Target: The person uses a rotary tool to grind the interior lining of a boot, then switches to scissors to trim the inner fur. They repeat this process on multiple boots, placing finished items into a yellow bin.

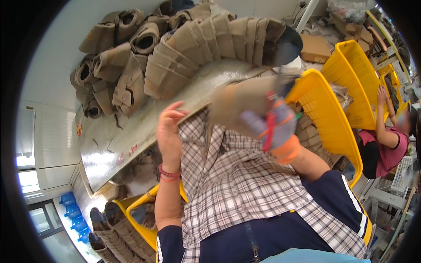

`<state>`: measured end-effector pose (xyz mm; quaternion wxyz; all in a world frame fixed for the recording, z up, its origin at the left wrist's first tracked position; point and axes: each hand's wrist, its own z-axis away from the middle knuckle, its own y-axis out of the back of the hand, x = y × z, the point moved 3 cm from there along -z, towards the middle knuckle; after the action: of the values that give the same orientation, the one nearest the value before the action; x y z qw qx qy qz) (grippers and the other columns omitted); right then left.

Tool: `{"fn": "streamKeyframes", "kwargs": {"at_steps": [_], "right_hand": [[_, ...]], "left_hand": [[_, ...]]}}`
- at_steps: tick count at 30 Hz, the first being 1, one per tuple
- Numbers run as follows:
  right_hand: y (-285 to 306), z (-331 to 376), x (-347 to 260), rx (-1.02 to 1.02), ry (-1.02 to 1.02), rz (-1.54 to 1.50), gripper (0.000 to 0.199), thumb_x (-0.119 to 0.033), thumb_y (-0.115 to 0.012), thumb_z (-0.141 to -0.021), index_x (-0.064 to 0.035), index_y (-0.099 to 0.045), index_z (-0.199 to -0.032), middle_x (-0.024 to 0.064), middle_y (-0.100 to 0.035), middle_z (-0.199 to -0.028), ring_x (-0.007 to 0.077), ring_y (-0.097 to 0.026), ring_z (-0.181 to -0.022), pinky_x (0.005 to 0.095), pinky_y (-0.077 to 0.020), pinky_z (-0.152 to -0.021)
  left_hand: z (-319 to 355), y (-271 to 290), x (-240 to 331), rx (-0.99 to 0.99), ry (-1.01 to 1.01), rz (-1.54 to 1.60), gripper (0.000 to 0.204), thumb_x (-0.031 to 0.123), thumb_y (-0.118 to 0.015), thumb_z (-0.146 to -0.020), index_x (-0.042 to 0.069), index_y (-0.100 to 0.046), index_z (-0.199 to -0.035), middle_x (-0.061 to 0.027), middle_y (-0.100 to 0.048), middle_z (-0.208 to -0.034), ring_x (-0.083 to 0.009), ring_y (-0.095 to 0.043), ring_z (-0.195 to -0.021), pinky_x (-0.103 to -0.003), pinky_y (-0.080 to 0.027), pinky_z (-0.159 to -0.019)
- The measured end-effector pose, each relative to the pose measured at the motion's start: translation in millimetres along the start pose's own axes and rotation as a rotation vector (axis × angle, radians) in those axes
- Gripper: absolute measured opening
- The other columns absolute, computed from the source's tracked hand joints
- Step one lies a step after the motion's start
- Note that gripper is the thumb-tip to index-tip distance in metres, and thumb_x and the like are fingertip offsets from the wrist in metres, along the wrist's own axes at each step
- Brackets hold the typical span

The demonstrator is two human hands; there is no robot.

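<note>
My left hand [170,127] is bare, with a red bead bracelet at its wrist, and is raised by the table's near edge. It holds nothing, its fingers loosely bent and partly spread. In front of my chest, my right hand [276,129] wears a grey-purple and orange glove and is blurred by motion. A red-handled tool [270,127] is in its grip; the tool's kind cannot be made out. Right by these fingers is a tan suede piece [239,103], like a boot shaft, also smeared; whether the hand grips it too is unclear.
Folded and rolled tan suede pieces [193,48] lie along the far side of the pale table [105,149]. A yellow basket [337,118] stands at my right, holding more pieces. Beyond it, a person in pink [388,147] reaches toward another yellow basket [351,79]. More rolls [127,232] stand at lower left.
</note>
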<state>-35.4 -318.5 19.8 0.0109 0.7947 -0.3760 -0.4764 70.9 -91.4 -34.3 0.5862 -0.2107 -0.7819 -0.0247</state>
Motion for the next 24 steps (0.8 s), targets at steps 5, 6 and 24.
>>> {"fn": "streamKeyframes", "kwargs": {"at_steps": [5, 6, 24], "right_hand": [[45, -69, 103, 0.456, -0.03, 0.281, 0.026, -0.011, -0.069, -0.075, -0.0016, -0.056, -0.096, 0.0077, -0.059, -0.072, 0.0187, -0.057, -0.063, 0.0302, -0.0466, -0.06], [47, -83, 131, 0.49, -0.036, 0.508, 0.027, -0.012, -0.069, -0.075, -0.0012, -0.056, -0.097, 0.0071, -0.059, -0.073, 0.0173, -0.057, -0.065, 0.0297, -0.0462, -0.061], [-35, -150, 294, 0.157, -0.338, -0.796, 0.041, -0.028, -0.05, -0.094, -0.0009, -0.049, -0.125, 0.0081, -0.058, -0.112, 0.0173, -0.053, -0.102, 0.028, -0.0415, -0.087]], "left_hand": [[-24, 109, -73, 0.463, 0.179, -0.149, 0.032, 0.025, -0.051, -0.094, -0.001, -0.052, -0.111, -0.0104, -0.055, -0.115, -0.0179, -0.053, -0.1, -0.033, -0.042, -0.089], [-38, 109, -87, 0.442, 0.182, -0.103, 0.033, 0.025, -0.052, -0.093, -0.001, -0.051, -0.114, -0.0092, -0.055, -0.116, -0.0182, -0.053, -0.101, -0.033, -0.041, -0.09], [-72, 132, -95, 0.402, 0.147, -0.07, 0.028, 0.032, -0.058, -0.089, 0.008, -0.057, -0.074, 0.0001, -0.055, -0.066, -0.0062, -0.041, -0.055, -0.03, -0.03, -0.048]]}}
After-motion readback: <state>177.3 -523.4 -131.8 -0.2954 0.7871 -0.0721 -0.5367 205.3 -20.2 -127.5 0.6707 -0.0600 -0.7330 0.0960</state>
